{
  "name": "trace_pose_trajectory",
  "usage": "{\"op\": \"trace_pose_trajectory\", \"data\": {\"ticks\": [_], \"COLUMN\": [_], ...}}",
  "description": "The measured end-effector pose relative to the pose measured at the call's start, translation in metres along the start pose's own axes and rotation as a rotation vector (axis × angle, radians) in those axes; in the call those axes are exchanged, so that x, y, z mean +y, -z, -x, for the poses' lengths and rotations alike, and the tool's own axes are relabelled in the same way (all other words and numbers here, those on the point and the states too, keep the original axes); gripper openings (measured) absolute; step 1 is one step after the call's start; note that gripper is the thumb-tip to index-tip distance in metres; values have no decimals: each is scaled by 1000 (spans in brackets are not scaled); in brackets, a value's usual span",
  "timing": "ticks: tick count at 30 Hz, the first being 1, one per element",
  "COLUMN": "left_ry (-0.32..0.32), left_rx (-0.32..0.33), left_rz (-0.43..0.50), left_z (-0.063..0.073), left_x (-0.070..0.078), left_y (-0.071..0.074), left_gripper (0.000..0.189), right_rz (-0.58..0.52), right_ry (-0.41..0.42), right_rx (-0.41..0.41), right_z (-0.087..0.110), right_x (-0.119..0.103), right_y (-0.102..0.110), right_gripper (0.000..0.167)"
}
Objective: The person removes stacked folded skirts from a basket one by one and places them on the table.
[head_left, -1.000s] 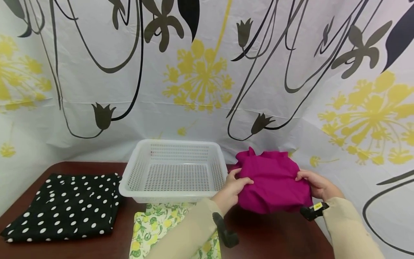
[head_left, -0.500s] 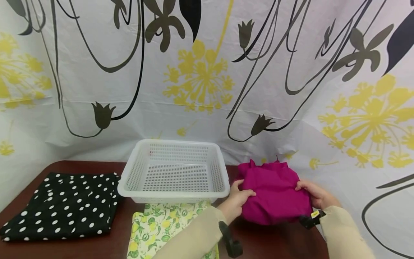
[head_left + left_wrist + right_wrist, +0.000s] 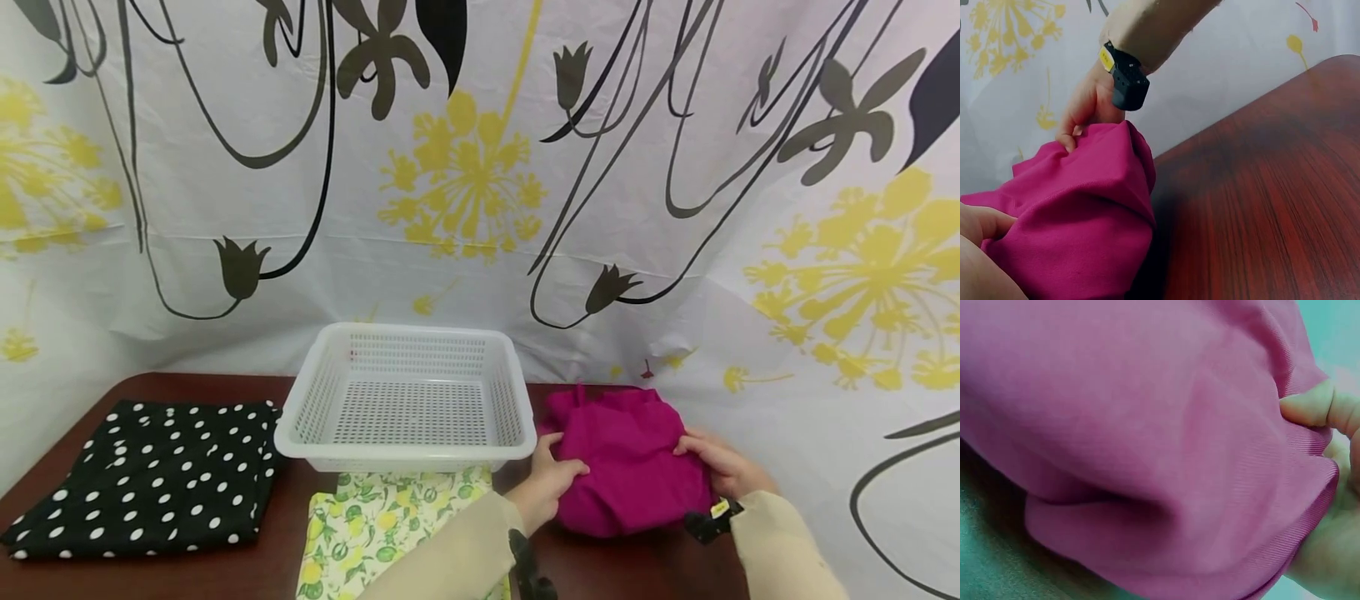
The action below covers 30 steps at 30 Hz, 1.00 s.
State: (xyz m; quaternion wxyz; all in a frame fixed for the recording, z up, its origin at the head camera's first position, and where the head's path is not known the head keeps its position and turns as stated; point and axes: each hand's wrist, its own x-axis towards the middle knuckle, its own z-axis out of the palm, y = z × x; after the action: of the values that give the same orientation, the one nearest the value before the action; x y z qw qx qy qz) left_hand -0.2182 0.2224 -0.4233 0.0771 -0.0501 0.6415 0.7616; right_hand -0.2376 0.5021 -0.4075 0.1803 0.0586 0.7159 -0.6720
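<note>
A bunched magenta cloth [image 3: 626,467] is at the right side of the table in the head view, close to the tabletop. My left hand [image 3: 551,483] grips its left edge, thumb on top and the other fingers behind the fabric. At the opposite edge my right hand [image 3: 727,467] pinches the cloth, thumb over the front. In the left wrist view the magenta cloth [image 3: 1085,206] sags in folds between both hands. The right wrist view shows the right thumb [image 3: 1310,406] pressed into the cloth [image 3: 1147,425]; the fingers under the fabric are mostly hidden.
A white perforated plastic basket [image 3: 408,450] stands at the table's back middle. A lemon-print cloth [image 3: 397,517] lies in front, partly under my left sleeve. A folded black polka-dot cloth [image 3: 150,479] lies at the left. A patterned curtain [image 3: 465,283] hangs behind the dark red table [image 3: 247,575].
Both hands have lowered the magenta cloth toward the tabletop, and the right hand has shifted slightly left. The basket and the other cloths have stayed in place.
</note>
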Motion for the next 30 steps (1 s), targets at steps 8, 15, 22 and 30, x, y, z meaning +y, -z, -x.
{"op": "trace_pose_trajectory", "data": {"ticks": [8,15,22,30], "left_ry": [27,48,65,118], "left_rx": [9,-26,-60,-114], "left_rz": [-15,-83,-74,-56], "left_z": [-1,-2,-5,-4], "left_x": [-9,-13,-23,-22], "left_y": [9,13,18,25], "left_gripper": [59,55,56,58], "right_rz": [60,89,146,137], "right_ry": [11,-15,-81,-117], "right_rx": [111,168,265,271], "right_z": [-2,0,1,-1], "right_x": [10,19,29,33], "right_y": [-6,-8,-14,-16], "right_gripper": [37,33,74,79]}}
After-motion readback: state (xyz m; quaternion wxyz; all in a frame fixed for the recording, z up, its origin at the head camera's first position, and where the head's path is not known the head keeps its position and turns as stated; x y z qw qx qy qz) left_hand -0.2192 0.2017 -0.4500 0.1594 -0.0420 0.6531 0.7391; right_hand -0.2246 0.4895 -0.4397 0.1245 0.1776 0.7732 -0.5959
